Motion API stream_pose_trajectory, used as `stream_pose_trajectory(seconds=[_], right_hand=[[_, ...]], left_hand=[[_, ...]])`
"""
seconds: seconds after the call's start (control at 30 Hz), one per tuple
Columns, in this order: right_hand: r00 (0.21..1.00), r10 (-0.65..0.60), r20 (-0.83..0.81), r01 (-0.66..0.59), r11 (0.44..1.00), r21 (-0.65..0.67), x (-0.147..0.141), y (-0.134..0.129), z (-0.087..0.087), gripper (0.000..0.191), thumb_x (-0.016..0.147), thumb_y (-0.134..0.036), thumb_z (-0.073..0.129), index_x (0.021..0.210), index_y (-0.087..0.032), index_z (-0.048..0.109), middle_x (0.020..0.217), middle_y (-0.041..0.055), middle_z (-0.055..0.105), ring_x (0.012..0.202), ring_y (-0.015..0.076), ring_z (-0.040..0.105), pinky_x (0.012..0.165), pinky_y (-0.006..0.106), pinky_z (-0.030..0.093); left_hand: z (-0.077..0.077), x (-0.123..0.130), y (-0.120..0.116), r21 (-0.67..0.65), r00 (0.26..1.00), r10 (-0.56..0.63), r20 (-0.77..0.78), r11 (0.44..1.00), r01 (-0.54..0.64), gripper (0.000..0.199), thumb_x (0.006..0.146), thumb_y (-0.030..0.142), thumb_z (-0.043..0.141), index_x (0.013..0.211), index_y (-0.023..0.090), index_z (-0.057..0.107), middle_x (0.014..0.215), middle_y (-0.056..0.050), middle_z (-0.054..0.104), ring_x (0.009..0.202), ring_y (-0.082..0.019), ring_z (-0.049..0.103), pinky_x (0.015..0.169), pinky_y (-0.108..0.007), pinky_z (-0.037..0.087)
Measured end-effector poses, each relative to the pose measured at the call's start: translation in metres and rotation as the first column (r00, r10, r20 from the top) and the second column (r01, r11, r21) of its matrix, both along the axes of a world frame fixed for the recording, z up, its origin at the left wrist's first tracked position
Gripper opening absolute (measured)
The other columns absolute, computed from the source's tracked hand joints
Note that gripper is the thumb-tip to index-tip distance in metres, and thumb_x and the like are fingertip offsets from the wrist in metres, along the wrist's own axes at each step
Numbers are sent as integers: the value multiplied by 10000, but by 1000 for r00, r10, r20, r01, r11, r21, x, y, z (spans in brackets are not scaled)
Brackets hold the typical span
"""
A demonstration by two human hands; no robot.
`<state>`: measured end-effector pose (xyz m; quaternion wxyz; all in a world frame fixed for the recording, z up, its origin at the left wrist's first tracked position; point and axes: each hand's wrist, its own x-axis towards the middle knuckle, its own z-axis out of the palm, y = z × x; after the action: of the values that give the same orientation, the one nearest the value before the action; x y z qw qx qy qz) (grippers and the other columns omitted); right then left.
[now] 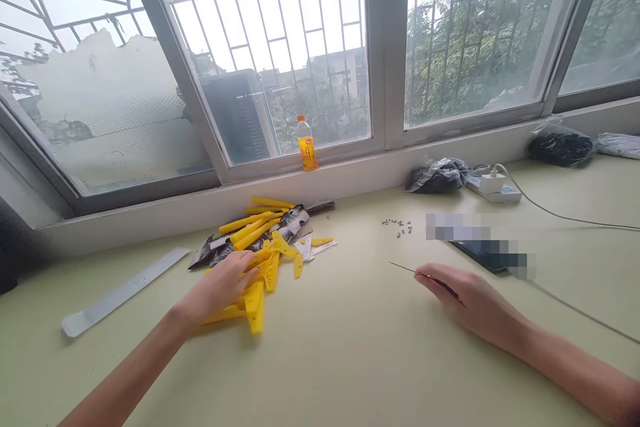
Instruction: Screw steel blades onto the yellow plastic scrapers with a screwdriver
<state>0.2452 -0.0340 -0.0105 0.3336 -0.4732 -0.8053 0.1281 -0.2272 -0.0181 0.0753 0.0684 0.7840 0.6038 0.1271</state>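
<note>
An orange-capped bottle (308, 147) stands upright on the windowsill (350, 170), in front of the window (386, 47). A flat pale strip (127, 289) lies slantwise toward the left of the bench (320, 360). Along its back edge, toward the right, lie a clear bag of dark contents (437, 178), a power strip (501, 194) with a white plug (492, 183), another dark-filled bag (561, 147) and, beside that, a pale packet (619, 145). Nearer lies a partly blurred dark phone (480, 254)

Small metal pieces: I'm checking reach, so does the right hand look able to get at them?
Probably yes: only bare table separates the right hand from the small metal pieces, though the thin tool it holds might hinder grasping.
</note>
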Motion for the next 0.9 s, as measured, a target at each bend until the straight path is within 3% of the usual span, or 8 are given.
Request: stream_pose_trajectory(seconds=[0.2,0.27,0.47,0.63,0.7,0.8,0.83,0.9], right_hand=[[1000,-6,-7,6,999,33,-2,1,3,346,1036,-456,402,881,-261,643,686,14,614,621,197,539,624,306,409],[1000,1,-24,-1,999,38,-3,0,5,356,1031,-460,409,868,-258,652,696,22,634,620,199,557,620,305,412],[999,20,45,-21,1000,16,-4,-2,8,332,1046,-394,380,871,-249,621,742,26,650,651,196,559,655,311,410],[996,38,75,-39,999,9,-3,-2,8,314,1047,-339,380,833,-242,588,712,8,612,623,179,517,632,301,376],[998,41,43,-42,999,23,-1,-2,7,326,1044,-345,390,807,-240,589,687,5,595,602,175,505,613,298,368],[995,40,-88,-35,998,58,-2,-1,5,320,1047,-374,392,875,-234,622,699,12,590,612,174,500,616,299,383],[988,44,-151,-35,997,62,-6,0,6,316,1050,-382,385,935,-229,636,708,14,583,617,171,493,616,298,385],[954,62,-293,-54,998,36,-20,4,7,319,1050,-402,382,1047,-216,641,692,0,541,593,154,450,583,287,368]], left_hand=[[-9,-7,41,13,999,47,16,999,-47,547,857,616,537,1236,237,649,1382,-131,623,1286,-356,554,1115,-451,392],[-9,-2,51,10,997,73,32,997,-73,542,795,627,594,1141,220,685,1313,-143,660,1228,-371,580,1079,-453,411],[-2,5,66,-86,968,201,150,978,-190,436,657,595,693,873,216,701,880,-70,733,849,-296,663,730,-352,495],[0,0,75,-156,961,236,144,964,-213,333,643,516,717,736,203,652,794,-61,713,755,-254,653,614,-301,444],[6,-1,74,-129,950,266,161,960,-247,327,656,515,713,719,209,618,747,-51,689,717,-244,635,587,-298,428],[24,13,60,-66,876,331,351,942,-330,404,694,583,704,758,213,554,702,-34,632,674,-239,623,580,-313,449],[29,24,52,-64,823,308,478,946,-317,428,718,592,704,826,208,549,755,-37,638,702,-242,640,614,-326,479],[35,58,29,-84,795,206,571,978,-193,436,829,628,605,937,213,525,832,-24,650,761,-209,665,731,-332,529]])
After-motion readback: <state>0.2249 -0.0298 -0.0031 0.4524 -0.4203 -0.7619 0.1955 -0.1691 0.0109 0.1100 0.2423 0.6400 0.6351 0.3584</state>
